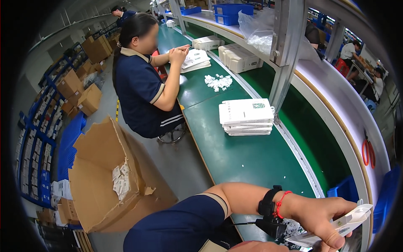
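Observation:
My left hand (321,214) reaches in at the lower right, with a black strap and a red cord at the wrist. Its thumb and fingers are closed around a slim white carton (349,223), which is tilted, with end flaps standing up. Skin shows below the carton at the lower edge, but my right hand cannot be clearly made out there. Under my wrist lie a small black device (270,228) with a cable and a heap of small white pieces (294,228). Farther along the green table (222,153) stands a stack of flat white cartons (247,117).
A co-worker (142,80) sits at the far left side, hands together over white cartons (195,60). Small white parts (218,82) lie between us. A large cardboard box (96,168) stands on the floor at left. Red-handled scissors (368,152) rest on the shelf at right, beyond a metal post (285,80).

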Motion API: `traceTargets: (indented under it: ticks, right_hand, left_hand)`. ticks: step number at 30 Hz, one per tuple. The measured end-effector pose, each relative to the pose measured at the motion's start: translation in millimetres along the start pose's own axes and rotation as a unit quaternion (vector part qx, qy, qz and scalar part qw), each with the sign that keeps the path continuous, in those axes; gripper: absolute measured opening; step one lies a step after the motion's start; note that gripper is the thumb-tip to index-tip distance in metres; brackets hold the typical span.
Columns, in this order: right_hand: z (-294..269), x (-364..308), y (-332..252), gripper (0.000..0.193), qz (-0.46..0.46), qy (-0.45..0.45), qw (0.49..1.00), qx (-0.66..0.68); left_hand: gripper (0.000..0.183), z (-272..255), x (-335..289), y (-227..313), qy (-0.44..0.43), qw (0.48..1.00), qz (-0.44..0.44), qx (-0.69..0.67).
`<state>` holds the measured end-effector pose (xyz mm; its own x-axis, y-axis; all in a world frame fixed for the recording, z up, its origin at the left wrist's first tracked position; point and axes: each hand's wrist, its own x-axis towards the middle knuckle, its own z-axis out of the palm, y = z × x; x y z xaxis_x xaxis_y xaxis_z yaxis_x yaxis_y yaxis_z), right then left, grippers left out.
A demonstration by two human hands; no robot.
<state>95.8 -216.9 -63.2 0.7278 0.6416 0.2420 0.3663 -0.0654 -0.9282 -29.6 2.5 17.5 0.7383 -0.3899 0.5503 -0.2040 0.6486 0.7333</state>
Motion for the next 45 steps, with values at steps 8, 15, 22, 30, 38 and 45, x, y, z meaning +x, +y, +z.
traceTargets:
  ticks: [8,15,22,30,38,45]
  right_hand:
    - [2.2,9.3,21.4,0.054,0.002,0.027,0.999,0.043]
    - [-11.9,9.4,26.6,0.054,0.011,0.063,0.996,0.057]
    - [-22.3,5.8,32.5,0.055,0.019,0.105,0.991,0.075]
    - [-30.6,3.4,37.8,0.055,0.022,0.155,0.983,0.099]
    - [-36.0,2.6,39.6,0.056,0.025,0.201,0.972,0.121]
    - [-40.4,1.5,35.4,0.057,0.028,0.24,0.96,0.139]
  left_hand:
    - [0.068,-4.0,8.5,-13.3,0.228,0.913,0.148,0.303]
    - [0.064,-5.3,7.9,-17.3,0.202,0.832,0.226,0.465]
    - [0.054,-7.6,7.3,-15.8,0.223,0.789,0.26,0.51]
    - [0.046,-9.4,6.1,-11.6,0.197,0.812,0.251,0.488]
    - [0.049,-7.8,8.0,-11.5,0.208,0.804,0.271,0.487]
    - [0.05,-8.2,8.7,-26.8,0.202,0.813,0.225,0.498]
